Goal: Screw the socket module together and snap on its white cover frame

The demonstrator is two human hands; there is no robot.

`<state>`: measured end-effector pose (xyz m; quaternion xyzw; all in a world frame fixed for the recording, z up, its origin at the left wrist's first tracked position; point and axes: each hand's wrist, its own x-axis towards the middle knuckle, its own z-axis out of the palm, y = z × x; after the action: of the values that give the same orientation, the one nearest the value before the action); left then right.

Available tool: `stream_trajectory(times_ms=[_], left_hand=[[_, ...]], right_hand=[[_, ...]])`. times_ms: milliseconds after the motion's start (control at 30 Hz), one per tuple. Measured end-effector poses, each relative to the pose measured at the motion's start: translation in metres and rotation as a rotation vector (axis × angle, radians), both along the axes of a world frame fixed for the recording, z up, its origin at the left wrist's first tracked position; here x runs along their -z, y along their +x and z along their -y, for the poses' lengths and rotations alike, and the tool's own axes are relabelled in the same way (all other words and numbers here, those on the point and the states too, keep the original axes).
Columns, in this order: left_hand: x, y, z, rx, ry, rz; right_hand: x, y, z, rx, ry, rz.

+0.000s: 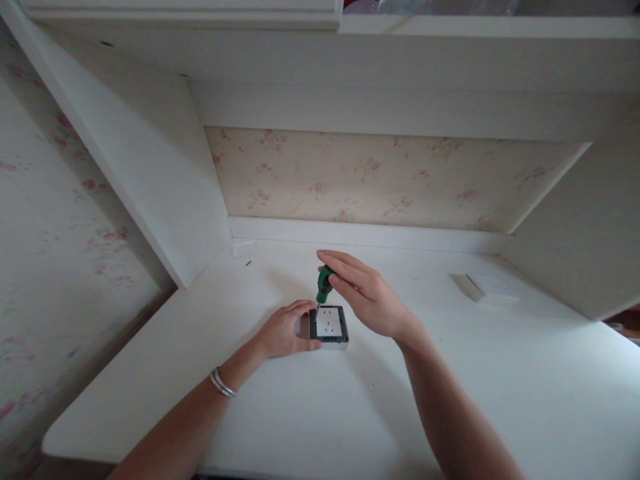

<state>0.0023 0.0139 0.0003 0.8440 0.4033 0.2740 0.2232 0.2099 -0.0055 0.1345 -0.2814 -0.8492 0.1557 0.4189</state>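
A white wall socket module [329, 325] in a dark frame lies on the white desk [310, 407]. My left hand [284, 330] grips its left edge with curled fingers and holds it in place. My right hand [361, 291] is closed round the green handle of a screwdriver [323, 285]. The screwdriver stands nearly upright, with its tip on the socket's upper left corner. A silver bracelet sits on my left wrist.
A white cover plate [489, 288] lies on the desk at the right. A small white piece [243, 249] and a tiny dark screw [248, 263] rest near the back left corner. White side panels and a shelf overhead enclose the desk alcove.
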Motion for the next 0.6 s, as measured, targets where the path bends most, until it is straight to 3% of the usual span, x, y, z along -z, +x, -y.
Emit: stream_trajectory(times_ms=[167, 333, 500, 600], left_hand=[[0.0009, 0.0002, 0.0002, -0.029, 0.005, -0.03], [0.0014, -0.0001, 0.0003, -0.01, 0.022, -0.033], [0.0012, 0.0005, 0.0004, -0.04, 0.0, -0.044], [0.0011, 0.0002, 0.0003, -0.042, 0.0, -0.043]], right_hand=[[0.0054, -0.0072, -0.0013, 0.154, 0.014, -0.083], [0.0045, -0.0069, -0.0012, 0.081, -0.02, -0.064], [0.0036, -0.0076, -0.0005, 0.155, -0.025, -0.088], [0.004, -0.0077, -0.0015, 0.09, -0.064, -0.089]])
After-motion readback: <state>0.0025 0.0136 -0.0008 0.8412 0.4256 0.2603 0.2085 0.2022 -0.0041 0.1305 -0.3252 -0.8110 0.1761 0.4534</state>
